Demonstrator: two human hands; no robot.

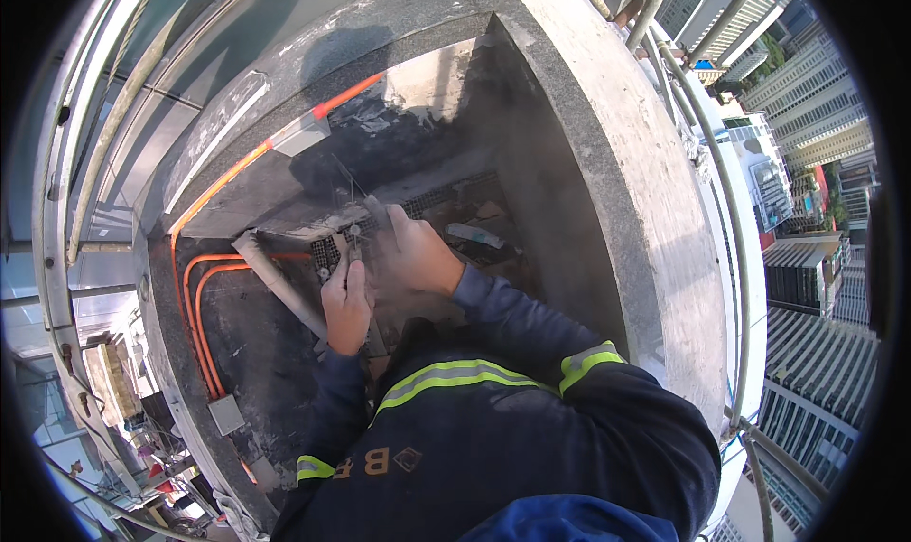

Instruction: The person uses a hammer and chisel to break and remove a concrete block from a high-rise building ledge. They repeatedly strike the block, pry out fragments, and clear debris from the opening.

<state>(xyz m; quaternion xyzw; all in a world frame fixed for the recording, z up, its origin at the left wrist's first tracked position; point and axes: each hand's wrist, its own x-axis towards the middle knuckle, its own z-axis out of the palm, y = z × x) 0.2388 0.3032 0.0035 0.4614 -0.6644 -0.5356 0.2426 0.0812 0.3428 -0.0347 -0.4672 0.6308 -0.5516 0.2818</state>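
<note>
Both hands worked close together in the recessed concrete pit, above the dark mesh strip [429,200] that ran along the foot of its wall. The fingers of the right hand [427,255] were closed round a grey tool [378,212], which rose just past them toward the wall; its exact kind could not be made out. The fingers of the left hand [347,307] were pinched together on a slim piece [355,244], just beside the tool and over the mesh, though haze blurred the contact. Doing this well seemed to call for a steady left pinch, kept low on the piece and out of the tool's line, while the right hand made short, controlled movements from the wrist. With the two hands so near each other, a slip could easily have caught bare skin, so gloves would have been sensible. Haze hung over the pit, and pausing for it to clear would have given a better view of the contact. The pale bar [285,286] beside the left hand, the orange conduits [196,319] beyond it and the clear bottle [474,234] among the debris [489,211] were best kept clear of any swing.
</note>
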